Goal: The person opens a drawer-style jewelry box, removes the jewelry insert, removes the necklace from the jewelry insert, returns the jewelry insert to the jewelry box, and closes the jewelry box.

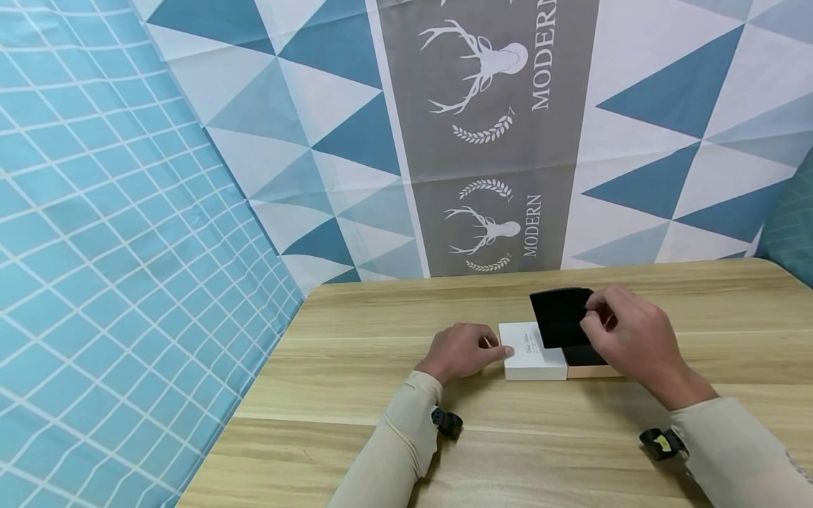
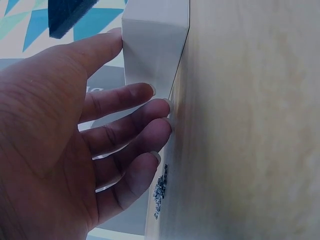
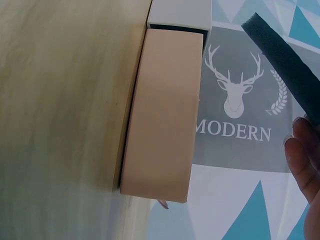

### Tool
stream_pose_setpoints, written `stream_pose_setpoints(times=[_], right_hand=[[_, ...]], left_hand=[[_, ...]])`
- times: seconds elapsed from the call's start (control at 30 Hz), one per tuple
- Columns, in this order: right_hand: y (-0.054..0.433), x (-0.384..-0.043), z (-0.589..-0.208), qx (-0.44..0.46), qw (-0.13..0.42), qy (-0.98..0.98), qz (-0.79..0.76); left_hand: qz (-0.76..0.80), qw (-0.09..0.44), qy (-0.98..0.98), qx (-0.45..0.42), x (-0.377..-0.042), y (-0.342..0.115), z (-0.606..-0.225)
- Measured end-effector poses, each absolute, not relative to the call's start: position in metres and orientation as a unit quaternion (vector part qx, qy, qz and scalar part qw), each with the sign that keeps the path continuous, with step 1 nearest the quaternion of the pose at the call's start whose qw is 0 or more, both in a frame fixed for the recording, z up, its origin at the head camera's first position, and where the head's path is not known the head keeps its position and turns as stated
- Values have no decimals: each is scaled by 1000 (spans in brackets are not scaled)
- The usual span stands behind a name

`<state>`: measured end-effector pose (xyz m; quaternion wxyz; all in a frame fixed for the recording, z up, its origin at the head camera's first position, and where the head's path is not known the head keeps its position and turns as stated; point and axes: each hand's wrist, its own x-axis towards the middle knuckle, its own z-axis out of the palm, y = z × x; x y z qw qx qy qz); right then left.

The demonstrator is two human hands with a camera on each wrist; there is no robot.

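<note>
A flat white box (image 1: 535,370) with small print on top lies on the table, its peach-coloured drawer (image 1: 593,372) slid out to the right. Black shows inside the drawer. My right hand (image 1: 638,339) pinches a thin black foam pad (image 1: 560,317) by its right edge, tilted above the drawer. In the right wrist view, the pad's edge (image 3: 282,60) looks thick and spongy, apart from the drawer's side (image 3: 161,115). My left hand (image 1: 462,349) is at the box's left end, thumb touching it, other fingers (image 2: 122,127) loosely bent beside it.
The box stands on a light wood-grain table (image 1: 381,395). Behind the table hangs a triangle-patterned cloth (image 1: 343,141) with a grey deer-print panel (image 1: 406,70). A blue checked cloth (image 1: 114,247) hangs at the left. Small black devices (image 1: 449,423) sit at both wrists.
</note>
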<state>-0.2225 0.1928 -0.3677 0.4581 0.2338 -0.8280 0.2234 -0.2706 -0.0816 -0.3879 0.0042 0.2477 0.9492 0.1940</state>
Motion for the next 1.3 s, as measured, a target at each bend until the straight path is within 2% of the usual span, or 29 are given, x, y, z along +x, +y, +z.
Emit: stream_pose_setpoints(times=[0.93,1.3], right_hand=[[205,-226,-372,202,467,-829,234],[212,-226,-374,179,445,-842,246]], left_hand=[[200,12,948,248,-271,-82,-389],[202,14,947,248,-270,-83,-388]])
